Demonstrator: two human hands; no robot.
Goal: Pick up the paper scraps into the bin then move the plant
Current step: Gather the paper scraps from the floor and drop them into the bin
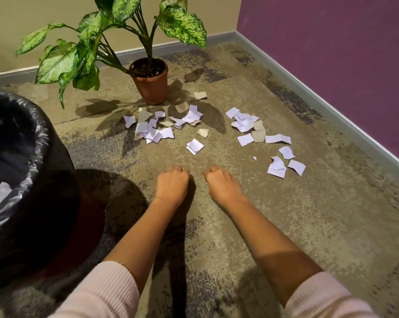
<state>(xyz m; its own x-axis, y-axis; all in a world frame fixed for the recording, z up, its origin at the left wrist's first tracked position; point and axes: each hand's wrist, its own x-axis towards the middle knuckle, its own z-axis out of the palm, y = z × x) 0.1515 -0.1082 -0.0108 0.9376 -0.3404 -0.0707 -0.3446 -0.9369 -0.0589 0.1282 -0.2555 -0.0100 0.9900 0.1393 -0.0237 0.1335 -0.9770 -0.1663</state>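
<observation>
Left hand [172,183] and right hand [221,183] hover in empty curled fists short of the paper scraps [152,131]; a hasty grab could knock the potted plant [151,81] over.

Mottled carpet [285,226] bears paper scraps [195,146], a potted plant [151,82], a bin [22,157]

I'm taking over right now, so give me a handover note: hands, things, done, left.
Left hand and right hand: both fists, nothing visible in them, over the carpet.
Torn white and beige paper scraps lie scattered before the green leafy plant in its brown pot; black-lined round bin stands left.
Done: nothing evident.
Left: bin the scraps, then move the plant.
</observation>
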